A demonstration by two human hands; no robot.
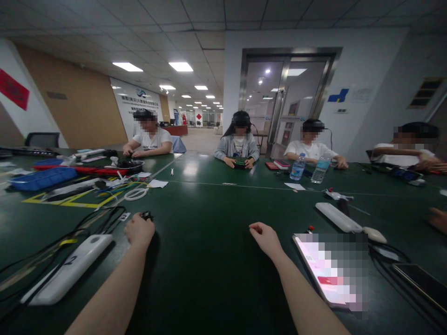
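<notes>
My left hand (pixel 138 229) is closed around a small dark object (pixel 147 216), whose top shows beyond my fingers; its kind is too small to tell. It is just right of a cable tag marked 2 (pixel 124 217) and a white power strip (pixel 75 267). My right hand (pixel 265 238) rests at the table with fingers curled together, the fingertips pointing left. Whatever those fingers may hold is hidden. Closest to that hand, on its right, lies a phone with a lit screen (pixel 319 274), partly blurred out.
Black cables (pixel 84 230) run along the left. Farther back are a blue tray (pixel 44 178) and a coiled white cable (pixel 136 194). Two water bottles (pixel 298 167), another white power strip (pixel 337 217) and a dark phone (pixel 424 284) are on the right. Several people sit around the green table (pixel 202 260).
</notes>
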